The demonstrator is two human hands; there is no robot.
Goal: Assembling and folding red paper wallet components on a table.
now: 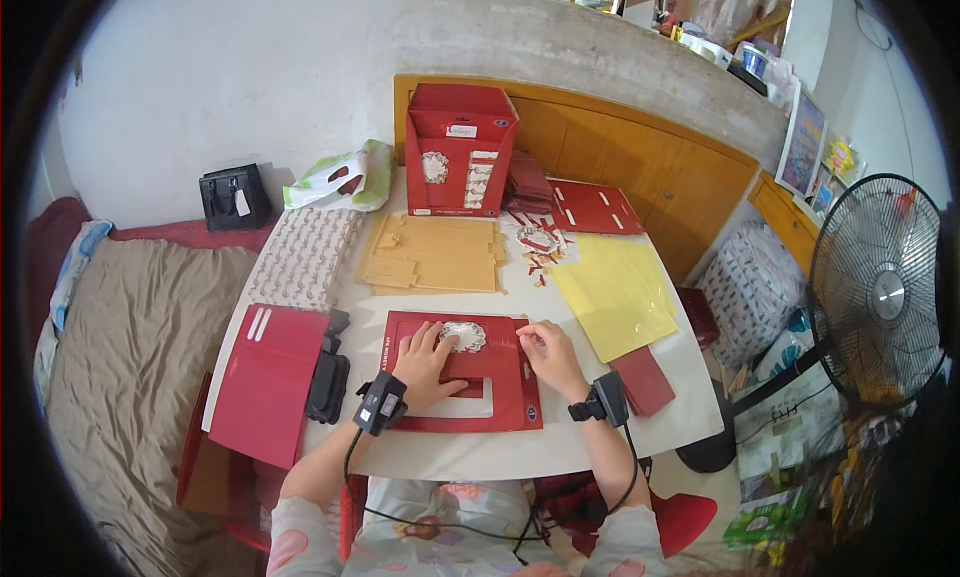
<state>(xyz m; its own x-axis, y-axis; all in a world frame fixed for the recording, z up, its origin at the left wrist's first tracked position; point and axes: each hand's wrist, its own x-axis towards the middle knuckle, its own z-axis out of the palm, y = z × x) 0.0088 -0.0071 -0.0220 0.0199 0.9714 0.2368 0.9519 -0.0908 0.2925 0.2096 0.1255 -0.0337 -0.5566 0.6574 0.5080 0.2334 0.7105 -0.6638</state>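
Head view: the red card (462,372) is pressed flat on the bench (600,437) by the spread left hand (428,365). Its edge is pinched by the right hand (550,355); the fold should be creased slowly, so that the white ornament (463,335) is not bent.

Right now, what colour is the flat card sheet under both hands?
Red, seen in the head view: the flat card sheet has a white patterned patch near its top edge.

Both forearms come up from the lower edge, each with a black device strapped at the wrist. The left hand (428,365) lies flat, palm down, fingers spread forward. The right hand (551,355) is loosely curled, fingertips pressing down.
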